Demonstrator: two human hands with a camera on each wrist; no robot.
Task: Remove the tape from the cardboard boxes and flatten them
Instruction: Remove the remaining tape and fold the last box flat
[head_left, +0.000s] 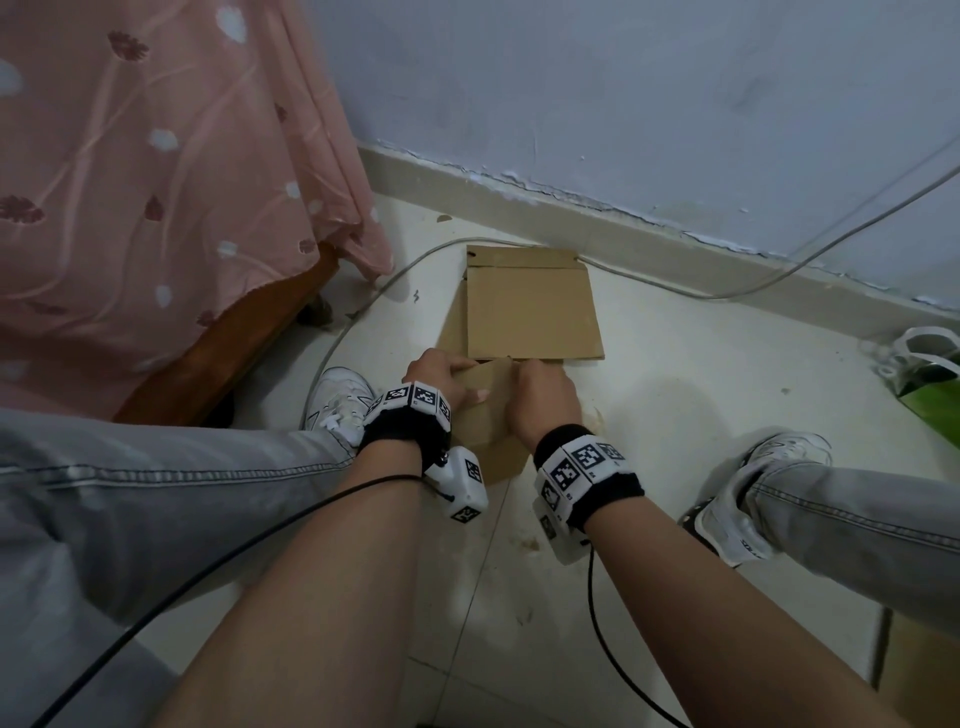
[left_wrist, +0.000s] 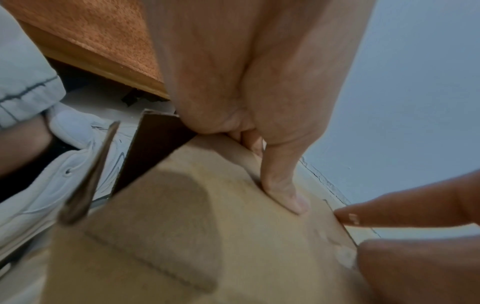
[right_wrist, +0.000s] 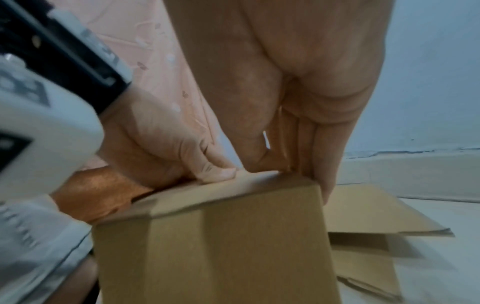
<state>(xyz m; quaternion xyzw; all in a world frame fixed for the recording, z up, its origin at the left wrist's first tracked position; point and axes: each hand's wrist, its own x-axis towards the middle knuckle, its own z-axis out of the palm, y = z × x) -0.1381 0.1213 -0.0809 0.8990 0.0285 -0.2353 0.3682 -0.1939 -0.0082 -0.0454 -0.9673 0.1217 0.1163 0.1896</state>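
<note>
On the pale tiled floor (head_left: 675, 415), both hands pinch the light, stiff brown cardboard box (right_wrist: 213, 236): left hand (head_left: 436, 376) and right hand (head_left: 543, 402) at its top edge, probably the best hold.

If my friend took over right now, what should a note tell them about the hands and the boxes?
Left hand: grips the top edge of the standing box, thumb flat on it.
Right hand: grips the same top edge, fingers down the far side.
Done: one flattened box lies on the floor by the wall, just behind.
Left: open and flatten the standing box. Whether tape remains on it cannot be told.
</note>
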